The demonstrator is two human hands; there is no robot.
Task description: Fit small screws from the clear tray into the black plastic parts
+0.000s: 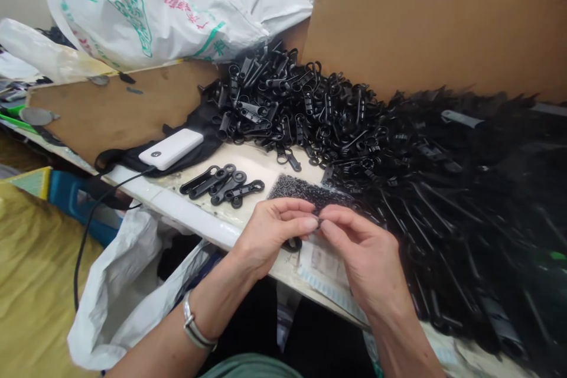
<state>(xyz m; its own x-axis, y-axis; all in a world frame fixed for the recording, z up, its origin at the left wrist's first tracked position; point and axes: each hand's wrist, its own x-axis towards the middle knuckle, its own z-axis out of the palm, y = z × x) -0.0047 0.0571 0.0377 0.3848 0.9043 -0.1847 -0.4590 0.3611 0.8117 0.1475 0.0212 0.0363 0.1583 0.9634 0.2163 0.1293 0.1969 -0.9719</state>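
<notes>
My left hand [272,233] and my right hand [363,254] meet at the fingertips over the table's front edge. The left hand grips a black plastic clip [292,244] whose ring end pokes out below the fingers. My right thumb and forefinger pinch at the same spot; whatever small part they hold is hidden. Just behind the fingers lies a patch of tiny black beads [305,190]. A few finished-looking black clips [224,182] lie side by side to the left. A big heap of black clips [301,106] rises behind.
A white power bank [170,148] with a black cable rests on dark cloth at the left. A cardboard wall [425,18] stands behind, printed white plastic bags [146,6] at back left. Long black pieces [478,207] cover the right side. A white bag [119,283] hangs below the table edge.
</notes>
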